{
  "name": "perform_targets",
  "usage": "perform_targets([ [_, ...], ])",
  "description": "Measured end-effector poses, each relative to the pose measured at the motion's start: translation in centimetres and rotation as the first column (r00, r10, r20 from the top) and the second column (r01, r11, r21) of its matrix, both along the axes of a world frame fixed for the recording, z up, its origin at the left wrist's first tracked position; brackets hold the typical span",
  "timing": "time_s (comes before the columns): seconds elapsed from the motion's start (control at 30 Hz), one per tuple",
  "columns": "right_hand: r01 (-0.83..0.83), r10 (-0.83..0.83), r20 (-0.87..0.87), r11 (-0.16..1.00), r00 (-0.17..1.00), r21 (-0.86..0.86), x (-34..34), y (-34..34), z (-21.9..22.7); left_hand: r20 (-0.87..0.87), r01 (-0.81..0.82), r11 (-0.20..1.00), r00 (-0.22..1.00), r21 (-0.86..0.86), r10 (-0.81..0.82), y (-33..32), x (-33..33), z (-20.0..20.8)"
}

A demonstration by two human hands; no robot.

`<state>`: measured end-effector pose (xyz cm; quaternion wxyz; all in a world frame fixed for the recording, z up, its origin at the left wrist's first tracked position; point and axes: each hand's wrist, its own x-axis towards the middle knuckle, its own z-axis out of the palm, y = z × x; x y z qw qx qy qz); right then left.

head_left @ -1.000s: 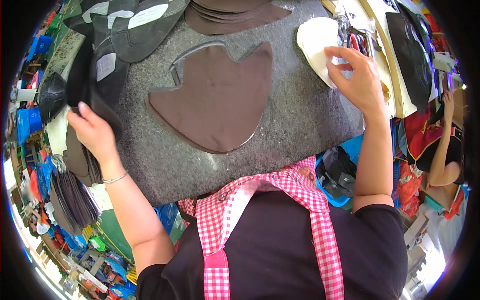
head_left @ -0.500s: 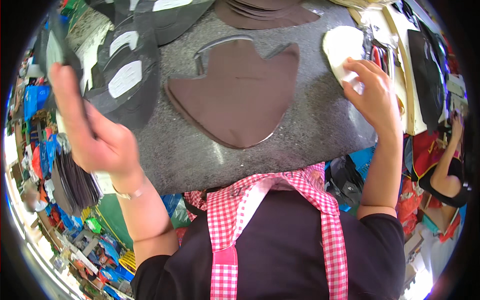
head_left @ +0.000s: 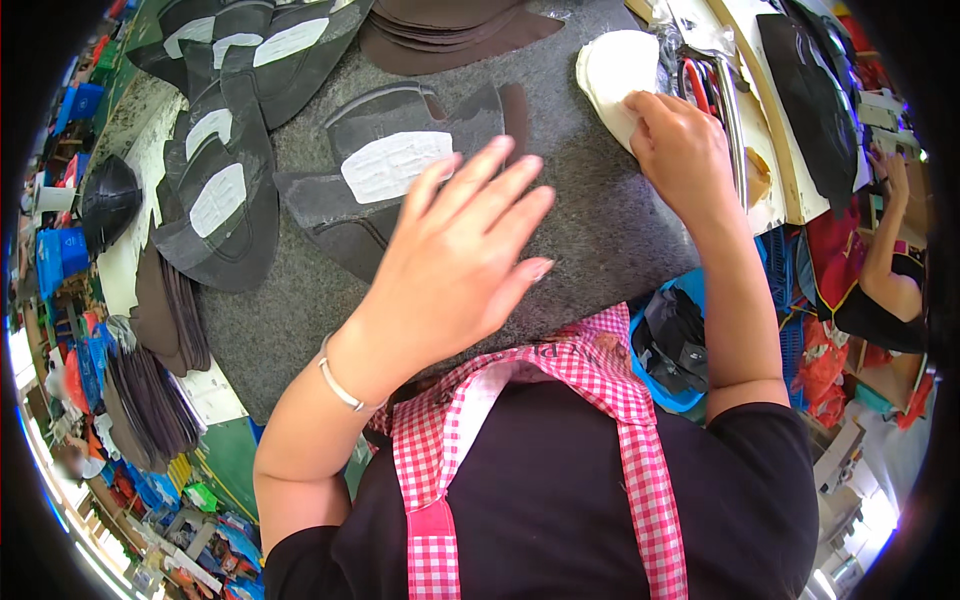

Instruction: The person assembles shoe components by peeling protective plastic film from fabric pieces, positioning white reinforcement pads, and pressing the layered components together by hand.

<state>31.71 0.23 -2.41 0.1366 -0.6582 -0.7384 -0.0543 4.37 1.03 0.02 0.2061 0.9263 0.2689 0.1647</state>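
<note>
A dark grey shoe-upper piece [head_left: 350,215] with a white patch [head_left: 398,165] lies on the worktable, over a brown piece [head_left: 515,120] whose edge shows at the right. My left hand [head_left: 450,250] is spread over its right part, fingers apart, holding nothing; whether the palm touches it is hard to tell. To the right, my right hand [head_left: 683,150] has its thumb and fingers closed at the edge of a stack of white rounded pieces [head_left: 615,75]. The fingertips partly hide what they pinch there.
Several dark uppers with white patches [head_left: 218,200] lie at the left. A brown stack [head_left: 450,40] sits at the far edge. Red-handled scissors [head_left: 697,85] and a metal rod stand beside the white stack. Another person's arm [head_left: 885,220] shows at the far right.
My left hand has come from the left to the middle and let go of the dark upper piece, which now covers most of the brown piece. My right fingers have closed on the white stack's edge.
</note>
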Motion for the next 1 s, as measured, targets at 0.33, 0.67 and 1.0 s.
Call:
perform_targets([
  [0.33,0.149,-0.100,-0.379,0.984,0.920,0.100,2.5,0.5,0.0,0.066,0.105,0.984,0.991,0.142,-0.115,3.3,7.9,-4.2],
  [0.67,0.414,0.497,-0.814,0.700,0.302,0.582,1.7,3.0,5.9,0.047,0.073,0.992,0.996,0.104,-0.078,3.8,6.8,-4.7],
  [1.0,-0.520,0.630,-0.392,0.776,0.670,0.358,-7.3,1.5,3.2,0.409,0.499,0.084,0.591,-0.862,0.695,3.7,-4.7,1.0],
])
